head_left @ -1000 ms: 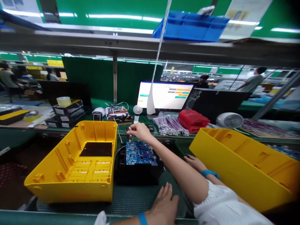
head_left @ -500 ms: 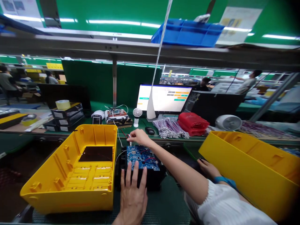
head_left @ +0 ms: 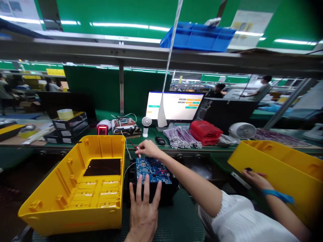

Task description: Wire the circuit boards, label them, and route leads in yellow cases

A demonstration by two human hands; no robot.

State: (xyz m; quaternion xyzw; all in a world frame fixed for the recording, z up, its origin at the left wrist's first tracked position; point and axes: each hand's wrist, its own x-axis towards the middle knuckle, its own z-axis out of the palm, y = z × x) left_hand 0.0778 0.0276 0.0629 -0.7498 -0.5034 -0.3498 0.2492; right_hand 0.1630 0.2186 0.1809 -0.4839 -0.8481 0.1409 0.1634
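My left hand [head_left: 143, 210] lies flat and open, fingers spread, on the near edge of a black unit [head_left: 166, 192] topped by a blue circuit board [head_left: 151, 168]. My right hand is out of view. A co-worker in a white sleeve [head_left: 234, 215] reaches across from the right. One of their hands [head_left: 148, 148] pinches a small plug with red wires [head_left: 137, 150] at the board's far edge. Their other hand [head_left: 254, 178], with a blue wrist strap, touches the rim of the right yellow housing [head_left: 282, 168].
An open yellow housing [head_left: 75, 198] with a dark panel stands left of the unit. Beyond the belt are a monitor [head_left: 174, 106], a small fan [head_left: 146, 122], a scanner lit red [head_left: 102, 129], cable bundles [head_left: 180, 137], red bags [head_left: 205, 131] and black trays [head_left: 69, 126].
My left hand moved from the mat up onto the unit's near edge. The co-worker's far hand shifted right to the yellow housing. The scanner now glows red.
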